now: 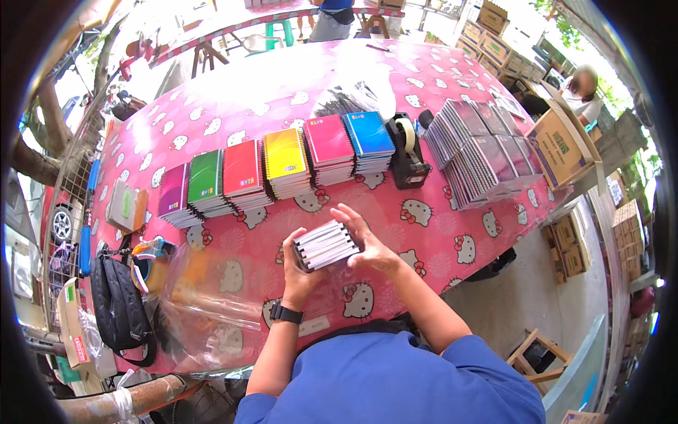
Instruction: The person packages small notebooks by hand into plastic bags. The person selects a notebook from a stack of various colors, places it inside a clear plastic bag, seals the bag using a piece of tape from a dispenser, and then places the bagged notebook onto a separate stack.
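Observation:
A small stack of spiral notebooks (327,246) is held above the table in front of me, its white page edges and dark coil bindings facing up. My left hand (299,272) is closed around the stack's left side, with a dark watch on the wrist. At the right end is my right hand (369,244), its fingers stretched and apart, the palm side against or very near the stack. Beyond my hands runs a row of notebook piles: purple (174,191), green (205,178), red (243,169), yellow (285,155), pink (329,141) and blue (370,136).
A black tape dispenser (411,159) stands right of the row, beside plastic-wrapped notebook stacks (480,152). Clear plastic sheeting (212,290) and a black bag (121,304) lie left on the pink tablecloth (438,244). Cardboard boxes (565,145) and a person (583,95) are at far right.

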A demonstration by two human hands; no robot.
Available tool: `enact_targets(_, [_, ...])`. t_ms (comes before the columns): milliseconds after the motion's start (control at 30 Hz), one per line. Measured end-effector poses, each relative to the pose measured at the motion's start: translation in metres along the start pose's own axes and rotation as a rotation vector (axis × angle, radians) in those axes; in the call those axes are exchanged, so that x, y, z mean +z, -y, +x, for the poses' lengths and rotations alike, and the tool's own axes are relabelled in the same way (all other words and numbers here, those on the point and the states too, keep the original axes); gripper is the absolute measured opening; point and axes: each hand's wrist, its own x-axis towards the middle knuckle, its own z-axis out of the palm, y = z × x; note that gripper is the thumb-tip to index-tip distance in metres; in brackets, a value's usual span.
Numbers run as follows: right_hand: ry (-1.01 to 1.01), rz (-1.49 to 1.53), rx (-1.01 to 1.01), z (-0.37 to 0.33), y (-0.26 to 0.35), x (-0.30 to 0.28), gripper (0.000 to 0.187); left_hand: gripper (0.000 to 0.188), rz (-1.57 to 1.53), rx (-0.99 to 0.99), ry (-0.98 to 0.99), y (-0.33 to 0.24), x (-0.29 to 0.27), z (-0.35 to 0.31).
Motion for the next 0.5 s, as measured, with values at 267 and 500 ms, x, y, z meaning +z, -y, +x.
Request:
enact_targets(267, [0.068, -0.256, -0.046, 0.005, -0.017, 0.005, 0.079, 0.077, 0.165, 0.112, 0.032, 0.019, -0.009, -0.005])
enact_targets(500, [-0.014, -0.3, 0.079, 0.004, -0.021, 0.002, 0.074, 0.066, 0.273, 0.042, 0.014, 0.02, -0.018, -0.001])
